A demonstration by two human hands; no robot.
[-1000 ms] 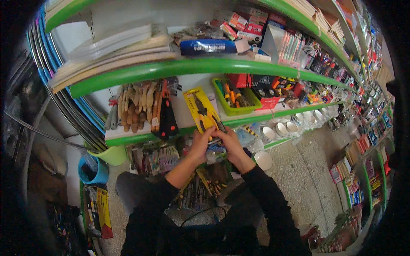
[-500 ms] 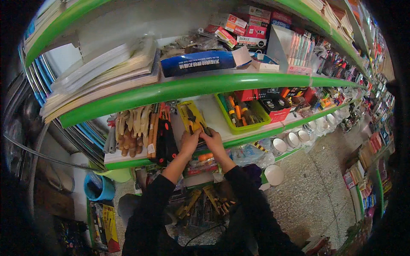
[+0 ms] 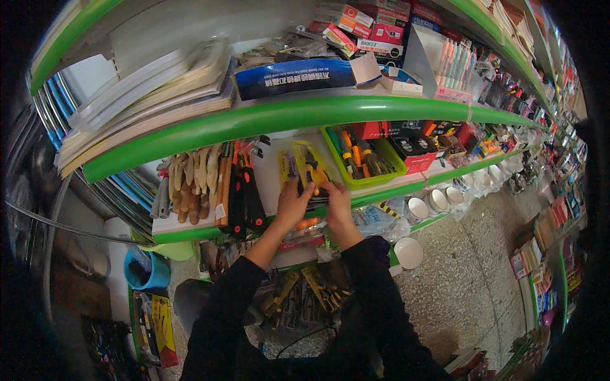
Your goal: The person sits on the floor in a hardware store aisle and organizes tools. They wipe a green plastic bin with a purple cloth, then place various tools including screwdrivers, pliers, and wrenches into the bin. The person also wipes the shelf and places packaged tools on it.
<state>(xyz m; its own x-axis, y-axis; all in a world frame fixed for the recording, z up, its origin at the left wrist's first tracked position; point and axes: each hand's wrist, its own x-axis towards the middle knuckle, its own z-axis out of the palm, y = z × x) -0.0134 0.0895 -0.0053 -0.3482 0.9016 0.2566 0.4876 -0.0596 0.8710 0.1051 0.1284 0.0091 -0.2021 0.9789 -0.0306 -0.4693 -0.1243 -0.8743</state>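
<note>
Yellow-backed packs of pliers (image 3: 308, 162) lie at the middle of the lower shelf, between hanging tools and a green tray. My left hand (image 3: 295, 206) grips the near left side of the packs, its thumb over the front. My right hand (image 3: 337, 202) closes on their near right edge, just before the tray. The fingertips under the packs are hidden. Left of my left hand are black-and-red handled tools (image 3: 244, 197) and wooden-handled brushes (image 3: 192, 184).
The lime-green tray (image 3: 373, 180) holds screwdrivers and other tools. Above runs a green-edged shelf (image 3: 254, 127) with a blue box (image 3: 295, 77). White bowls (image 3: 408, 253) stand at the lower right. A blue bucket (image 3: 147, 272) sits at the lower left. More packaged tools hang below my hands.
Both hands have moved right toward the tray with the yellow packs. The packs now lie spread and overlapping, and my hands are farther apart.
</note>
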